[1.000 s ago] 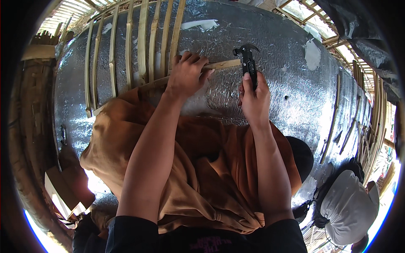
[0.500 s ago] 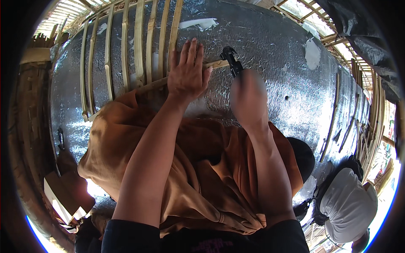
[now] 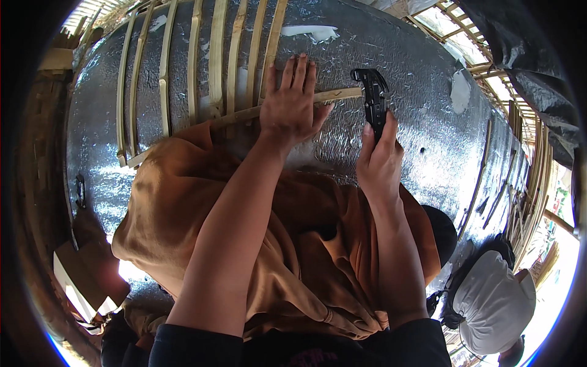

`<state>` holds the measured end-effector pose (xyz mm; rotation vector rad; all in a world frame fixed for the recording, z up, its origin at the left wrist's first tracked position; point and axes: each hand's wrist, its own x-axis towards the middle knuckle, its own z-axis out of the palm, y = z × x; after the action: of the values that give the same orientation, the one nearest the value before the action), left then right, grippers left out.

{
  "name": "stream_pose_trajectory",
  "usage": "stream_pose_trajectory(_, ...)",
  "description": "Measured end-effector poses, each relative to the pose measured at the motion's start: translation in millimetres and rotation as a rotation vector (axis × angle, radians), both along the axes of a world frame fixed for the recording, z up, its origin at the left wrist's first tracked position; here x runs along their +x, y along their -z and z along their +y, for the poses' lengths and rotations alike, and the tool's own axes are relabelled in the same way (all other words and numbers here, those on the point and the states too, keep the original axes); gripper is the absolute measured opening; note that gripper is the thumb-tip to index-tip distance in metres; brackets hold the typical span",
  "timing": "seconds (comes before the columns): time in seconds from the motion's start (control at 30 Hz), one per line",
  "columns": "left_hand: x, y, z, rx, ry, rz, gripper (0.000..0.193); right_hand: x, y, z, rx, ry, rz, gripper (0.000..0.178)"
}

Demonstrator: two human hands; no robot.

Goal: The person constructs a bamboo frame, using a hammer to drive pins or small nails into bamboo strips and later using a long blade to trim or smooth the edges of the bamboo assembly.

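Note:
My left hand (image 3: 292, 113) lies flat with fingers stretched out, pressing on a crosswise bamboo strip (image 3: 244, 114) near the last of several lengthwise bamboo slats (image 3: 216, 61). The strip runs out from under that hand to the right, and its free end (image 3: 342, 94) meets the tool's head. In my right hand (image 3: 380, 156) is a black claw hammer (image 3: 373, 101) that looks like a folding multi-tool, gripped by its handle with the head upward. Whether the hammer touches the strip or only overlaps it in view, I cannot tell. Brown cloth (image 3: 293, 226) covers my lap.
Silvery foil sheeting (image 3: 422, 98) with torn pale patches lies under the slats. A cardboard box (image 3: 85, 275) stands at the lower left. Another person in a white shirt (image 3: 495, 303) is at the lower right. Dark plastic sheet (image 3: 538, 85) hangs at the upper right.
The whole view has shifted, with most things now further right. The right hand, blurred before, shows clearly, and the hammer has turned more upright. The left hand stays flat on the strip.

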<state>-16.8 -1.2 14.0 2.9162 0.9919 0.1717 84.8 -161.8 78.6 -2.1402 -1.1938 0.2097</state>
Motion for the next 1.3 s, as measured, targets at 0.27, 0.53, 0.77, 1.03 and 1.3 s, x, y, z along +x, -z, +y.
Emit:
stream_pose_trajectory(0.27,-1,2,1,0.005,-0.008,0.015,0.083,-8,-13,1,-0.116,0.018,-0.029,0.039)
stream_pose_trajectory(0.53,0,3,0,0.008,-0.013,-0.006,0.082,-8,4,0,-0.225,-0.065,-0.129,0.041)
stream_pose_trajectory(0.77,0,3,-1,-0.011,-0.020,-0.036,0.082,-7,7,1,-0.244,-0.043,-0.104,0.040)
stream_pose_trajectory(1.03,0,3,-1,-0.015,-0.022,-0.016,0.082,-11,7,-1,-0.253,-0.034,-0.128,0.041)
stream_pose_trajectory(1.3,-1,5,1,0.021,-0.031,0.008,0.082,-13,7,-1,-0.245,-0.090,-0.250,0.046)
